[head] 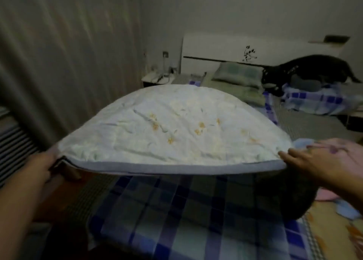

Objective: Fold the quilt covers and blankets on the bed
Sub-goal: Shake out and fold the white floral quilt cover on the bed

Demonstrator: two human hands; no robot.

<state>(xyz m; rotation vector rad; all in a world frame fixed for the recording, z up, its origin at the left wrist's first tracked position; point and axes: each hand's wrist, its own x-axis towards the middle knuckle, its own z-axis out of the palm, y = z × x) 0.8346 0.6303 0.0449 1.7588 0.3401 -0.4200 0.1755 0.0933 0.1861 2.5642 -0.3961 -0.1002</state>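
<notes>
A pale floral quilt (172,126) with a grey border is held spread and billowed above the blue plaid sheet (176,220) of the bed. The left hand (42,167) grips the quilt's near left corner, fingers curled round the edge. The right hand (322,161) is blurred at the near right corner, fingers stretched over the edge; whether it pinches the cloth I cannot tell. Well beyond the fingertips, a black cat (306,71) stands beside a green plaid pillow (237,74).

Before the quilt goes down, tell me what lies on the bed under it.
Only the plaid sheet shows beneath the quilt, held up by the left hand and right hand. The cat stands far off, near the pillow. The quilt hides whatever lies under its middle.
</notes>
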